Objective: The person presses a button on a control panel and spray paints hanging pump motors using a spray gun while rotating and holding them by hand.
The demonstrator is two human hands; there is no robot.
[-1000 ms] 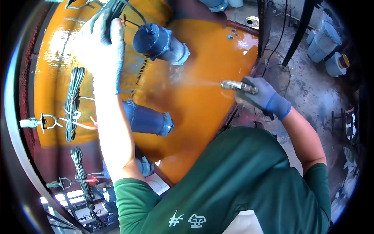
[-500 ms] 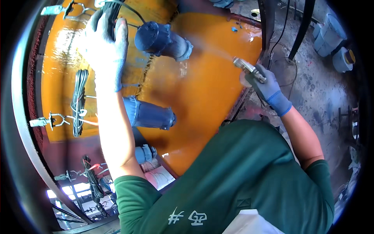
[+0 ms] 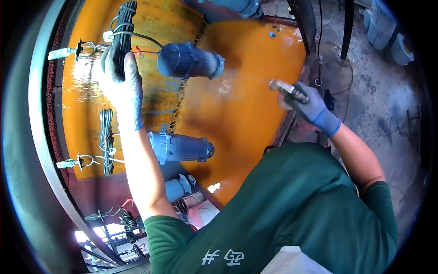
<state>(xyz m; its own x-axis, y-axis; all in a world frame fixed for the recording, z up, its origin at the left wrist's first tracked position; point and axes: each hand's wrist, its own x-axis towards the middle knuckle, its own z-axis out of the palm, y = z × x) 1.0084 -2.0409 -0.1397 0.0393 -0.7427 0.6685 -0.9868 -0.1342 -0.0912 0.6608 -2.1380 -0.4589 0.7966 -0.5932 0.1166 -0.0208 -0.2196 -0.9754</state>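
My left hand [image 3: 123,89], in a pale work glove, is closed around a coiled black cable bundle [image 3: 125,25] at the upper left. A lead runs from this bundle to a dark blue, cylindrical pump-like unit [image 3: 189,62], which hangs tilted nearly sideways. My right hand [image 3: 314,106], gloved grey with a blue cuff, grips a metal spray gun [image 3: 290,90]. Its nozzle points left toward the unit, a hand's length or more away. Below, a second blue unit [image 3: 182,148] hangs beside another cable coil [image 3: 106,141].
An orange-coated booth panel [image 3: 246,118] stands behind the units. Hooks with pale clips [image 3: 61,54] line the curved metal rail [image 3: 39,100] at left. A third unit [image 3: 179,187] and a pink-stained bucket [image 3: 203,213] are lower down. Buckets [image 3: 381,27] stand on the concrete floor.
The spray plume from the gun has faded to almost nothing. The view has shifted, so the hanging units sit lower in the picture. Both hands keep their holds.
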